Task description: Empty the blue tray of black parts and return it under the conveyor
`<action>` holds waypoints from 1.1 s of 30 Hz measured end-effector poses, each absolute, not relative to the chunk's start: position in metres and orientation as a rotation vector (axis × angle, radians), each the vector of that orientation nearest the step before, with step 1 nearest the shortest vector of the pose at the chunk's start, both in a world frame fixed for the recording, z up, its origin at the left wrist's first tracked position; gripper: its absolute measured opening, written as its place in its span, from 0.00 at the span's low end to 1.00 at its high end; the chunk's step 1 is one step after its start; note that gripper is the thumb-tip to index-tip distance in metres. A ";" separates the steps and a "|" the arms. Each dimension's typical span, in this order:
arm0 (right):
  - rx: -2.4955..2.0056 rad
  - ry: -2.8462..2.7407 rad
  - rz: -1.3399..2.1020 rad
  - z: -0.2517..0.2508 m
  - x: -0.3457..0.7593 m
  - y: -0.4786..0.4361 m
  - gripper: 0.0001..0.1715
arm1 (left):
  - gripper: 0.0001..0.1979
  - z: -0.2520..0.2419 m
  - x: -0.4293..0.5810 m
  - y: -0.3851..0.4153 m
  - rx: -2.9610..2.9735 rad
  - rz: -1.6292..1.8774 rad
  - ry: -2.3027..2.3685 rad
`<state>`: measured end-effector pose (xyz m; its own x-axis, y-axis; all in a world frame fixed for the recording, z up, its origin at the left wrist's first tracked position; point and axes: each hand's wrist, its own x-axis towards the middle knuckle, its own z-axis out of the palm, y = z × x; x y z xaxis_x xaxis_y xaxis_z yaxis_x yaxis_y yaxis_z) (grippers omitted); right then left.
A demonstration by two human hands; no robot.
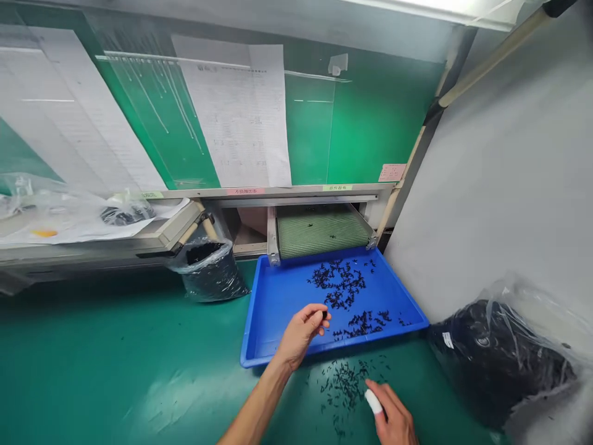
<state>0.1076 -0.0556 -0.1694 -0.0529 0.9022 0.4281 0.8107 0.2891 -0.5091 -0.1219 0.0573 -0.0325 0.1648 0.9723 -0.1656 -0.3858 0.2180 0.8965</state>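
Small black parts (pixel 340 287) lie scattered in the blue tray (pixel 273 309), thickest just below the green conveyor belt (pixel 322 232), with a second cluster near the tray's front wall. More of the same loose pieces (pixel 343 383) lie on the green table (pixel 115 358) just in front of the tray.

Handling, as a judgement: these look tiny, light and rigid, probably moulded plastic. No real weight and not fragile-looking, but easy to flick away or drop. Pinch one at a time between thumb and fingertip, across its narrow body. A full-hand grab would only scatter them.

Your left hand (pixel 299 334) hovers over the tray's front part, forearm coming in from the lower middle, wrist bent slightly up. Its grip is nearly closed: thumb and forefinger pinch one dark piece at the tips, the other fingers curled in.

Your right hand (pixel 391 417) sits low on the table near the loose pieces, palm down. A white finger cot (pixel 373 402) covers the extended forefinger, which points at the pile. That grip is loose and looks to hold nothing, though the hand's underside is hidden.

Bagged black parts sit on both sides: a small bag (pixel 210 272) left of the tray and a big bag (pixel 498 358) to its right.
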 end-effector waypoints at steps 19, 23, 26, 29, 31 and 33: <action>-1.321 -2.134 0.207 -0.042 0.043 -0.056 0.22 | 0.15 -0.050 -0.118 -0.041 0.628 1.175 0.880; -1.380 -2.169 0.184 -0.043 0.042 -0.056 0.23 | 0.14 -0.048 -0.120 -0.040 0.725 1.156 0.957; -1.419 -2.179 0.151 -0.048 0.037 -0.056 0.25 | 0.13 -0.048 -0.120 -0.039 0.751 1.164 0.997; -1.459 -2.126 0.207 -0.059 0.028 -0.057 0.25 | 0.15 -0.058 -0.118 -0.039 0.704 1.193 1.027; -1.468 -2.057 0.287 -0.069 0.021 -0.058 0.24 | 0.16 -0.072 -0.117 -0.041 0.655 1.213 1.058; -1.478 -2.003 0.364 -0.079 0.015 -0.059 0.23 | 0.17 -0.088 -0.116 -0.043 0.608 1.226 1.094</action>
